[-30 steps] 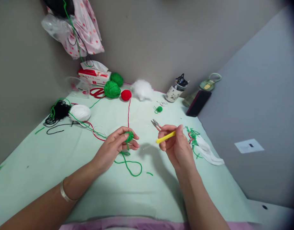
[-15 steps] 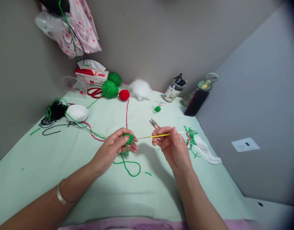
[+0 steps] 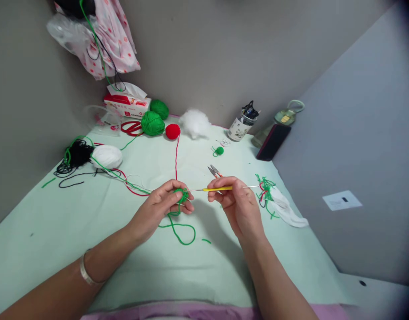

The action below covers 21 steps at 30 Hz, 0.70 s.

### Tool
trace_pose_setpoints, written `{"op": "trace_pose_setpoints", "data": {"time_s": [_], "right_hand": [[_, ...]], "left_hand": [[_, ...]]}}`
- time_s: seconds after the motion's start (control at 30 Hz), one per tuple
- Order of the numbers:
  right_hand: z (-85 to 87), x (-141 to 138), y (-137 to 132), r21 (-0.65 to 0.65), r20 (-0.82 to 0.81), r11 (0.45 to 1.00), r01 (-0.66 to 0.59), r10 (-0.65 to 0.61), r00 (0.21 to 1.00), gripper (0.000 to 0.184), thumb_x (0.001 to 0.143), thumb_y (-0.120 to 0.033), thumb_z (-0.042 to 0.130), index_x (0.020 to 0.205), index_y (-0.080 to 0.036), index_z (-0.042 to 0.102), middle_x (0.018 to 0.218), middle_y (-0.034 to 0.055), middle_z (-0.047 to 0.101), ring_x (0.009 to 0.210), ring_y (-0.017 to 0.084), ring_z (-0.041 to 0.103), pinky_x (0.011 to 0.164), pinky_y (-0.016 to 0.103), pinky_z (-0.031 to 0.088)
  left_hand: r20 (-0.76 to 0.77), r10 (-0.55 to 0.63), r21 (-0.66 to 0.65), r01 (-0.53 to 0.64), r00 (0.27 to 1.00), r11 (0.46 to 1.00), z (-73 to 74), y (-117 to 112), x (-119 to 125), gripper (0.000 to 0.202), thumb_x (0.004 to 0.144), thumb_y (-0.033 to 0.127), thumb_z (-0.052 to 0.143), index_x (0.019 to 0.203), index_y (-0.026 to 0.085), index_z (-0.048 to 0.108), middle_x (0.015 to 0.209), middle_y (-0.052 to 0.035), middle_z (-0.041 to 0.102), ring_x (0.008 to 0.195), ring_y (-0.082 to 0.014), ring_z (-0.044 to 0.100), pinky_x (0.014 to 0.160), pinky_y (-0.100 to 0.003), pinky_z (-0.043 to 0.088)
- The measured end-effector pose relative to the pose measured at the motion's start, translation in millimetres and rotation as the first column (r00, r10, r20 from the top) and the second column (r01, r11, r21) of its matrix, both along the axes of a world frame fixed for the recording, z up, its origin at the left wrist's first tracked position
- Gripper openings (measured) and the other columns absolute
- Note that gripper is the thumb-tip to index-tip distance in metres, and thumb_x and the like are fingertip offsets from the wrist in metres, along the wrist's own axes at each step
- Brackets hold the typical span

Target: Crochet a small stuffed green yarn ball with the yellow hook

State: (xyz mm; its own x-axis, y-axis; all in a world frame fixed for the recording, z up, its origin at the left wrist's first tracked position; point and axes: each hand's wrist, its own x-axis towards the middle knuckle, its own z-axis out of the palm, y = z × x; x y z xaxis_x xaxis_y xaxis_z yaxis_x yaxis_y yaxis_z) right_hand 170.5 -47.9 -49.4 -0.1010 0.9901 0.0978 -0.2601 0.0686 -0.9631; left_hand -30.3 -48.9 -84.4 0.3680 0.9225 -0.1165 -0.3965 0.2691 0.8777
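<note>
My left hand (image 3: 166, 199) pinches a small piece of green crochet work (image 3: 182, 195) between thumb and fingers. Green yarn (image 3: 187, 226) hangs from it and lies in a loop on the table below. In my right hand (image 3: 239, 202) is a crochet hook (image 3: 220, 189) with a yellow grip and thin metal ends. The hook lies nearly level, its left tip at the green piece; the stitches there are too small to make out. Small thread snips (image 3: 214, 171) with orange-patterned handles lie just behind my right hand, partly hidden by it.
Green yarn balls (image 3: 152, 123), a red ball (image 3: 172, 131), white stuffing (image 3: 195, 123) and red scissors (image 3: 131, 128) lie at the back. White yarn (image 3: 107, 157) and black yarn (image 3: 79, 154) are left. A pen jar (image 3: 239, 129), phone (image 3: 273, 142) and white sock-like piece (image 3: 287, 211) stand or lie right.
My right hand and the crochet hook have shifted slightly left, bringing the hook's tip further into the green piece. My left hand has turned the piece a little.
</note>
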Motion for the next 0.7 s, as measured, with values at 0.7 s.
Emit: {"op": "trace_pose_setpoints", "data": {"time_s": [0.7], "right_hand": [[0.4,-2.2,-2.4,0.056,-0.054,0.998,-0.038,0.041,0.998,0.006,0.085,-0.026,0.078,0.09,-0.024,0.077,0.095,0.0026,0.073,0.075,0.013,0.067,0.076,0.03,0.058]], "left_hand": [[-0.033,-0.113,-0.025,0.112,0.993,0.993,-1.4,-3.6,2.3,0.017,0.095,0.037,0.062,0.101,0.021,0.062,0.098,-0.0031,0.072,0.08,-0.0178,0.074,0.078,-0.032,0.057]]}}
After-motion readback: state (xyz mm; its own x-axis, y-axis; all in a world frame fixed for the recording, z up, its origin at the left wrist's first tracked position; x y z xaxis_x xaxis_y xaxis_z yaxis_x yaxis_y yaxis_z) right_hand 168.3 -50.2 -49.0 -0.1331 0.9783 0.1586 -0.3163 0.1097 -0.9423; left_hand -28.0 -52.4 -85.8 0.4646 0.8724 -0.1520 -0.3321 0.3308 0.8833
